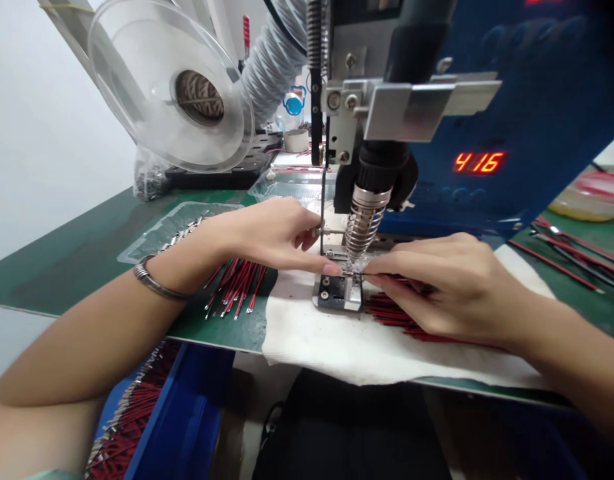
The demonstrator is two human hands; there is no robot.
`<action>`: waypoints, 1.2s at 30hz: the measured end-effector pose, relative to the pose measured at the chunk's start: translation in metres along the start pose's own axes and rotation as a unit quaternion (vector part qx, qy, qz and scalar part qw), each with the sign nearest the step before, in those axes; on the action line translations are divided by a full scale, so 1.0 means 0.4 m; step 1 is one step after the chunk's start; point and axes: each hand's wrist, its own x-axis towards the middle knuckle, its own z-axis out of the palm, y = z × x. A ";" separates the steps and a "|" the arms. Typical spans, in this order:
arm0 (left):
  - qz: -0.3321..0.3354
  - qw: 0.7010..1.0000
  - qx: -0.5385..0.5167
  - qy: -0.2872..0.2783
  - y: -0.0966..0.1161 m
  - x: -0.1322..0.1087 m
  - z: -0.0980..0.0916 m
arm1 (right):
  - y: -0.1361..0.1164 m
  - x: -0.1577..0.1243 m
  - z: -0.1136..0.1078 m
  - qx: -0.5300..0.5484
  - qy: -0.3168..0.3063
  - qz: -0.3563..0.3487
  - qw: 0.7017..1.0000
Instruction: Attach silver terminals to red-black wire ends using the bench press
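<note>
My left hand (281, 237) reaches to the small metal fixture (331, 293) under the machine's spring-wrapped head (365, 217). Its thumb tip touches a tiny metal part at the fixture, and its other fingers curl near a thin rod. From the right, my right hand (437, 283) pinches a thin dark wire whose end lies at the fixture, right by the left thumb. Beneath my right hand a bundle of red and black wires (391, 313) rests on the white cloth (307, 327). More red-black wires (237, 287) with bare tips lie under my left wrist.
A blue machine housing (487, 200) with a lit red display stands at right. A clear reel (151, 100) hangs at upper left. Plastic trays (157, 233) sit behind my left arm. Loose wires (581, 253) lie far right, and a blue bin (187, 407) of wires stands below the table edge.
</note>
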 end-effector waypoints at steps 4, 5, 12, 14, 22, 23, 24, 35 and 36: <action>-0.020 0.999 0.038 -0.029 0.005 0.004 -0.001 | -0.005 0.003 -0.001 0.011 -0.002 0.010 1.000; -0.019 0.998 0.045 -0.028 0.006 0.005 -0.002 | -0.006 0.003 -0.001 0.015 -0.004 0.013 1.000; -0.001 0.998 0.063 -0.019 0.000 0.004 -0.002 | -0.009 0.009 -0.003 0.031 -0.012 0.036 0.999; 0.002 0.997 0.069 -0.017 0.000 0.003 -0.002 | -0.008 0.009 -0.003 0.030 -0.008 0.036 0.999; 0.008 0.997 0.073 -0.008 -0.003 0.006 0.001 | -0.013 0.010 0.000 0.018 -0.011 0.025 0.999; 0.009 0.997 0.072 -0.007 -0.004 0.006 0.001 | -0.013 0.010 0.000 0.019 -0.010 0.024 0.999; 0.010 0.997 0.073 -0.007 -0.004 0.005 0.001 | -0.013 0.011 0.000 0.020 -0.008 0.022 1.000; 0.018 0.998 0.067 -0.003 -0.009 0.007 0.007 | -0.006 0.003 0.001 0.012 -0.017 0.021 1.000; 0.018 0.998 0.066 -0.002 -0.010 0.007 0.007 | -0.006 0.003 0.000 0.011 -0.018 0.020 1.000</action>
